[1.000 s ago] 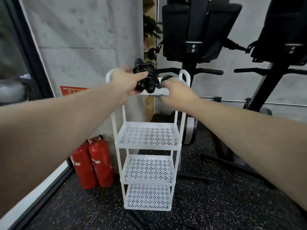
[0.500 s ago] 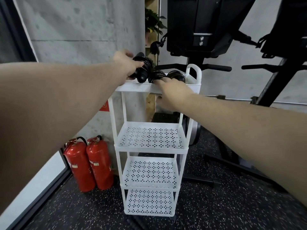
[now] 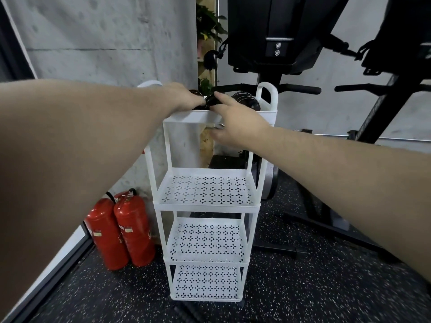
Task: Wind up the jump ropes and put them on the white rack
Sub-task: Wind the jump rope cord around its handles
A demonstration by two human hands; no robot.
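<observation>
The white rack (image 3: 205, 207) has several perforated shelves and a top tray (image 3: 191, 116) with loop handles. My left hand (image 3: 184, 99) reaches over the tray's left side and grips a black wound jump rope (image 3: 208, 102) that sits low in the tray, mostly hidden by the hand. My right hand (image 3: 235, 122) is at the tray's front edge. Its straight index finger touches that rope from the right, and its thumb is below the rim. Another wound black rope (image 3: 245, 102) lies in the right part of the tray.
Two red fire extinguishers (image 3: 121, 231) stand against the concrete wall, left of the rack. A black exercise machine (image 3: 275, 31) rises behind the rack, and its floor bars (image 3: 326, 224) spread out to the right. The floor is dark speckled rubber.
My left hand has lowered the wound rope from above the rack into the top tray. The right hand has stayed at the tray's front edge, its index finger now on the rope.
</observation>
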